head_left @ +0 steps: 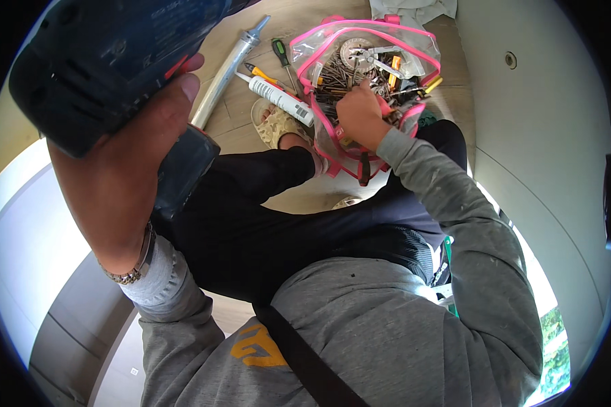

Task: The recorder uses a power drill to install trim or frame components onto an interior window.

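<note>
My left hand (115, 176) grips a dark blue and black cordless drill (122, 57) with a battery at its base, held up close at the upper left. My right hand (358, 112) reaches into a clear plastic bag (363, 30) with pink trim. Inside are several metal screws (332, 78), a folded multi-tool (385, 62) and other small items. The fingers of this hand are curled into the pile, their tips hidden, so what they hold is unclear.
On the tiled floor (224, 115) lie a metal caulking tube (220, 78), a white sealant cartridge (278, 98), a yellow cutter (259, 73) and a green-handled screwdriver (280, 54). My sandalled foot (278, 125) is beside them. A pale wall (536, 169) stands at the right.
</note>
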Tool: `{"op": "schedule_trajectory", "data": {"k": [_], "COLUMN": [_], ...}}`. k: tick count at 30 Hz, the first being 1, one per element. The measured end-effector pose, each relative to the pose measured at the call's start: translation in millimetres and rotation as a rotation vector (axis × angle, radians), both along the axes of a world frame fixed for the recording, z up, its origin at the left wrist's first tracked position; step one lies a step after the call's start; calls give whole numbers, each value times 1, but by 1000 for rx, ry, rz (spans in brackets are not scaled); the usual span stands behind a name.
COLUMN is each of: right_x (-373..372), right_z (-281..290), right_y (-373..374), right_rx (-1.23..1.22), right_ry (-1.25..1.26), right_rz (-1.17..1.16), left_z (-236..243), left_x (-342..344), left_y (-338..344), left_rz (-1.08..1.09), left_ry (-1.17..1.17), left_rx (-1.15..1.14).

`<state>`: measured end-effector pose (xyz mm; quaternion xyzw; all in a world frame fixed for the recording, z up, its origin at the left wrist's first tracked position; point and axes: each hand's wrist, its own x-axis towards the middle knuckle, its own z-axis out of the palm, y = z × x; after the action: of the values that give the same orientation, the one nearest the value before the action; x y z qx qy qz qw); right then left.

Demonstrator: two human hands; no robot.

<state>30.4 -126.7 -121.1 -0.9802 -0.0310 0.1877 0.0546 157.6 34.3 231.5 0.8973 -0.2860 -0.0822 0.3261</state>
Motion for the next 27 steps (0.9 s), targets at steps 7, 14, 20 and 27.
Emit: {"op": "schedule_trajectory", "data": {"k": [7, 14, 20, 27], "right_x": [66, 68, 61, 57], "right_z": [-39, -47, -49, -49], "right_y": [-21, -29, -36, -45], "right_rx": [96, -78, 55, 183], "right_ry": [16, 87, -6, -43], "right_rz": [-25, -38, -113, -214], "left_z": [-4, -3, -1, -5], "left_x": [3, 1, -2, -4], "left_y": [-1, 0, -3, -3], "left_rz": [-49, 7, 88, 120], "left_ry": [-1, 12, 85, 118], "left_rx": [-43, -54, -92, -144]}}
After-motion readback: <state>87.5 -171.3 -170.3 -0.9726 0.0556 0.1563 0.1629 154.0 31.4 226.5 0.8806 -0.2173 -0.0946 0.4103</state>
